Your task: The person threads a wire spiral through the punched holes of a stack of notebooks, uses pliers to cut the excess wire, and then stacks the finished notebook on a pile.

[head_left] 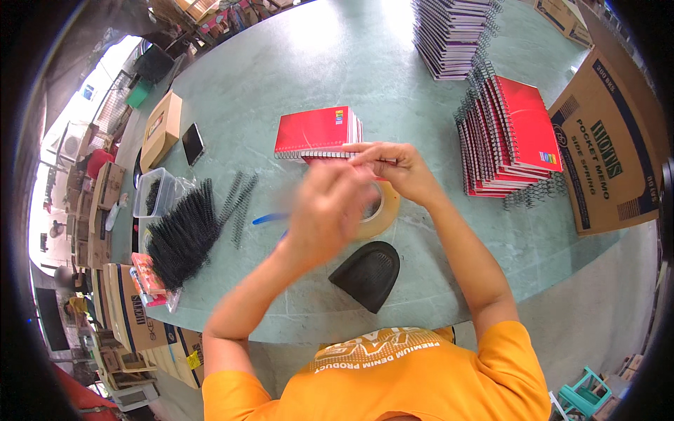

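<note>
A red notebook (312, 130) with a wire coil along its near edge is in front of me, atop what looks like another red one. My right hand (397, 168) is closed, its fingertips pinching the right end of the coiled edge. My left hand (328, 203) is smeared by motion just nearer than the notebook, its fingers too blurred to read. Below and partly behind it sits a roll of clear tape (387, 210). A blue-handled tool (269, 218) pokes out left of that hand, mostly hidden. Nearer me lies a black half-oval pad (368, 274).
Black spiral coils (184, 235) are heaped at left beside a clear plastic tub (154, 193). A phone (193, 144) and an open cardboard box (161, 131) lie farther back. Right are stacked red notebooks (509, 133), a taller notebook stack (453, 38) and a large carton (607, 147).
</note>
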The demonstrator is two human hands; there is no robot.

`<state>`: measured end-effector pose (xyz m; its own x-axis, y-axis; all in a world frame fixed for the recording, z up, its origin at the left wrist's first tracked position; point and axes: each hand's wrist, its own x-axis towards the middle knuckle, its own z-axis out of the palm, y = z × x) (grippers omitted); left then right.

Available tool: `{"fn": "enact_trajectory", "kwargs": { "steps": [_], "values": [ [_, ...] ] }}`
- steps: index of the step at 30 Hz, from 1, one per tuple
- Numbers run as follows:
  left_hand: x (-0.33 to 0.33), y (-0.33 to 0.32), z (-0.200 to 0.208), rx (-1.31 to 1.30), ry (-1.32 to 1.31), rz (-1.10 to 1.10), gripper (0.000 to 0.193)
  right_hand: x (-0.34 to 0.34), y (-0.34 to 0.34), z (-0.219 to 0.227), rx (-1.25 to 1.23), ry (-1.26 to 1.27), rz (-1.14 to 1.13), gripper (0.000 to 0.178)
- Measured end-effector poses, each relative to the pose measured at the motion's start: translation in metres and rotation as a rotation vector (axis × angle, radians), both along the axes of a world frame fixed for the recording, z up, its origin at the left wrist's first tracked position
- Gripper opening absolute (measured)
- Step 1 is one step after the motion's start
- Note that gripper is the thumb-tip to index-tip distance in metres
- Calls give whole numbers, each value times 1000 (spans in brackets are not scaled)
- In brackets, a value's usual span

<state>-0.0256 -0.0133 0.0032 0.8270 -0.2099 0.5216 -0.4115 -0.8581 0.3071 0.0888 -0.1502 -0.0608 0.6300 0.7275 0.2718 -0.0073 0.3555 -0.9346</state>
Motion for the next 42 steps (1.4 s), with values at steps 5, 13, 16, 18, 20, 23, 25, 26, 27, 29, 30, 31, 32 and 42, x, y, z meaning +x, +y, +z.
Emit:
{"fn": "enact_trajectory", "kwargs": {
  "steps": [5,13,16,18,20,23,25,26,27,29,30,31,32,42],
  "values": [
    [25,29,3,345,27,85,23,-9,-11,-4,-102,-111,-184,23],
    [35,18,3,108,186,50,28,-22,-25,-5,-147,-7,-339,22],
    [41,6,6,16,199,12,28,-21,-30,-18,-289,-94,-454,19],
    [43,4,5,-14,241,-8,29,-24,-30,-18,-285,-80,-491,19],
    [46,4,4,-32,355,-17,31,-25,-31,-22,-287,-93,-515,19],
    [48,-4,4,-100,243,-89,27,-26,-30,-24,-275,-136,-558,21],
    [49,-12,7,-97,276,-138,24,-27,-30,-24,-296,-166,-586,22],
    [49,-14,8,-95,292,-163,22,-28,-31,-24,-324,-177,-598,22],
    [51,-13,4,-97,289,-184,22,-28,-32,-23,-352,-187,-610,22],
    [56,-10,-3,-97,288,-225,20,-29,-32,-23,-358,-154,-596,22],
    [57,-8,-5,-98,280,-239,19,-29,-32,-22,-361,-137,-589,23],
    [58,-7,-4,-100,274,-256,18,-29,-32,-20,-350,-139,-602,20],
    [58,-7,-4,-103,267,-272,17,-31,-31,-17,-338,-141,-615,18],
    [53,-16,-8,-83,222,-130,20,-34,-29,-19,-370,-305,-702,13]
  ]
}}
